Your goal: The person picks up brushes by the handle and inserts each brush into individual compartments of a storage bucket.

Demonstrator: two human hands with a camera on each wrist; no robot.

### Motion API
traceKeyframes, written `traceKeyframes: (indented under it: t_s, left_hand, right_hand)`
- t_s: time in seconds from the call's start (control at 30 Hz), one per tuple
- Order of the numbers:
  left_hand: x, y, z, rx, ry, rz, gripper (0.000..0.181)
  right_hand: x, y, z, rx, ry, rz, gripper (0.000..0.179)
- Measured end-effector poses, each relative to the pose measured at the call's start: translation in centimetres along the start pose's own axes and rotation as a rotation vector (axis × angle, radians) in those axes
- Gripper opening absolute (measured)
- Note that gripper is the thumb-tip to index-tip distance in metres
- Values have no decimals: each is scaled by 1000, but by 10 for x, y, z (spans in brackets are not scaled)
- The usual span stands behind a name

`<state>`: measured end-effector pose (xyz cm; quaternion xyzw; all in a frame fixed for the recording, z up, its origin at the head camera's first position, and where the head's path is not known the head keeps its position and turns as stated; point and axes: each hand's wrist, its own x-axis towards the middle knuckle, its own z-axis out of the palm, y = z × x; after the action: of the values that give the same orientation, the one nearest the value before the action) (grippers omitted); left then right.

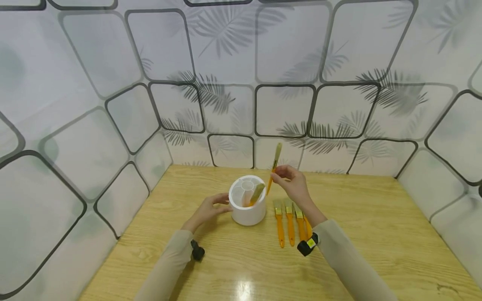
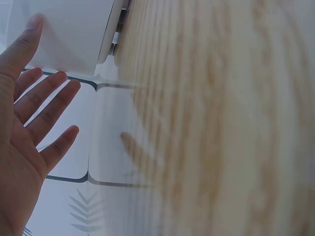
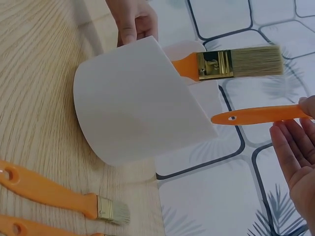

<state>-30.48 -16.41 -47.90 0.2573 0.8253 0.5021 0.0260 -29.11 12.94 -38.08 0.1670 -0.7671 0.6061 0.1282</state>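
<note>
A white round holder [image 1: 248, 215] with inner compartments stands on the table, and one paintbrush [image 1: 257, 194] leans inside it, bristles up. My left hand [image 1: 209, 210] is at the holder's left side with fingers spread; in the left wrist view the thumb [image 2: 30, 37] lies against the white wall. With its thumb and fingers my right hand [image 1: 294, 184] pinches a second paintbrush [image 1: 275, 161], bristles up. That brush's orange handle [image 3: 258, 115] points down, its tip right by the holder's rim in the right wrist view.
Several orange-handled paintbrushes [image 1: 289, 225] lie side by side on the wooden table [image 1: 233, 255], right of the holder and partly under the right forearm. A patterned cloth wall [image 1: 233, 108] encloses the table at the back and sides.
</note>
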Motion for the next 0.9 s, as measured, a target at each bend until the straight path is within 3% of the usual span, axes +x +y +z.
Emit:
traceKeyframes:
  t_s: [0.8,0.9]
  left_hand:
    - [-1,2,-1,13,2,7,53]
    - [-1,3,0,13,-3,-4,53]
  right_hand:
    - [4,-3,12,26,-11,-21,20]
    - [6,4,13,27,-10,-16,21]
